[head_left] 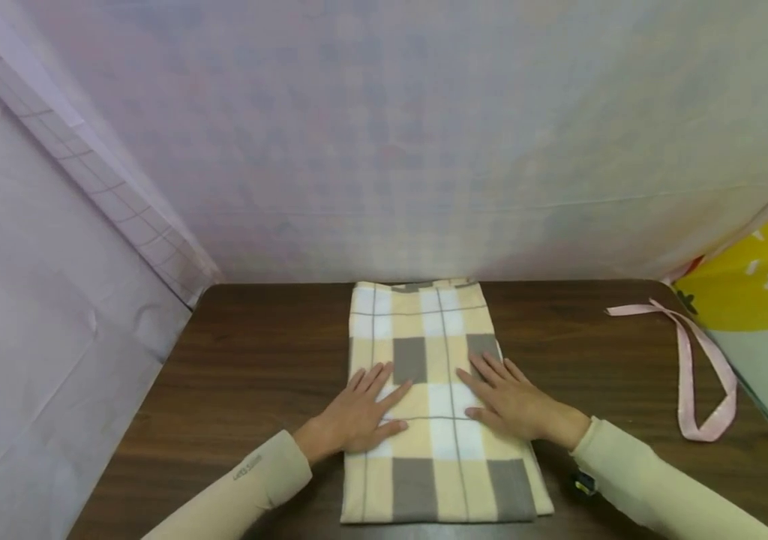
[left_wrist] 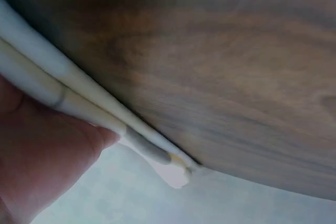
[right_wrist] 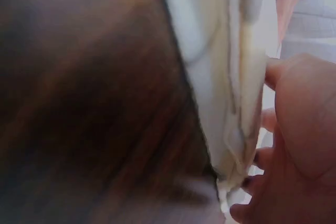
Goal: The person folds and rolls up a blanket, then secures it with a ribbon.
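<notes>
A folded checked blanket (head_left: 443,435) in cream, white and grey lies lengthwise on the brown wooden table, from its back edge toward the front. My left hand (head_left: 360,416) rests flat on its left side with fingers spread. On the right side my right hand (head_left: 515,405) lies palm down, fingers also spread. Stacked layers of the folded blanket (left_wrist: 94,106) show along its side in the left wrist view, under the hand. In the right wrist view the right hand (right_wrist: 299,129) touches the top of the layered fabric (right_wrist: 210,77).
On the right of the table (head_left: 256,360) lies a looped pink ribbon (head_left: 688,375). A pale cloth wall (head_left: 384,150) rises behind the table, another stands at left (head_left: 33,337). A cloth with a yellow print (head_left: 755,285) hangs at the right edge.
</notes>
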The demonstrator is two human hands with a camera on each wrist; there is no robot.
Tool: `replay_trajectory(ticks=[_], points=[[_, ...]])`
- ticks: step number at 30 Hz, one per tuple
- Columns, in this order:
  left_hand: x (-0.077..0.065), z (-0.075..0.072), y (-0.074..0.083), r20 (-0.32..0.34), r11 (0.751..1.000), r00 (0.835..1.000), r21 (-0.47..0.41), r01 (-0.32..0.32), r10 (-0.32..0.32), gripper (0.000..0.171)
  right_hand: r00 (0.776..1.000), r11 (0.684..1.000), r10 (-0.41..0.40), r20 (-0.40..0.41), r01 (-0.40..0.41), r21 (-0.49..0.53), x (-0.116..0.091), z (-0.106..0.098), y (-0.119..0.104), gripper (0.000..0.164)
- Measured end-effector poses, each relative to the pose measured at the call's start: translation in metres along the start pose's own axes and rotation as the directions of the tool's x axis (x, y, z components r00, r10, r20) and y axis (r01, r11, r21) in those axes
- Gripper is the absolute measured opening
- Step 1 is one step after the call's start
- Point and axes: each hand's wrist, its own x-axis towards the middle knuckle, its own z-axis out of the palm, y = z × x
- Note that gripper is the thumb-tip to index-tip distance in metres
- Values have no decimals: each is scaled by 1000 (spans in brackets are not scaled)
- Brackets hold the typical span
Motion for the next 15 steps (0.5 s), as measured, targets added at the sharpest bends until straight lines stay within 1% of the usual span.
replay_trajectory(ticks=[2, 4, 6, 8, 11, 13, 15], points=[[-8, 3, 1, -14, 999, 1000, 30, -20, 21, 65, 999, 999, -32, -9, 32, -29, -7, -1, -2, 61], [-18, 7, 5, -9, 998, 999, 54, -41, 42, 66, 996, 994, -88, -11, 87, -64, -15, -2, -6, 58], [-29, 10, 10, 3, 995, 997, 68, -75, 75, 67, 986, 982, -167, -10, 165, -96, -23, -2, -12, 55], [-40, 12, 15, 4, 989, 992, 80, -126, 126, 70, 971, 966, -239, -4, 237, -104, -32, -2, -19, 56], [-55, 13, 22, -25, 965, 973, 138, -223, 229, 74, 942, 937, -335, -2, 333, -104, -45, -3, -29, 61], [-63, 13, 25, -54, 941, 955, 191, -278, 293, 79, 925, 921, -379, -11, 375, -106, -51, -4, -35, 67], [-69, 13, 26, -73, 915, 936, 251, -316, 344, 82, 908, 901, -419, -16, 414, -126, -57, -4, -39, 73]])
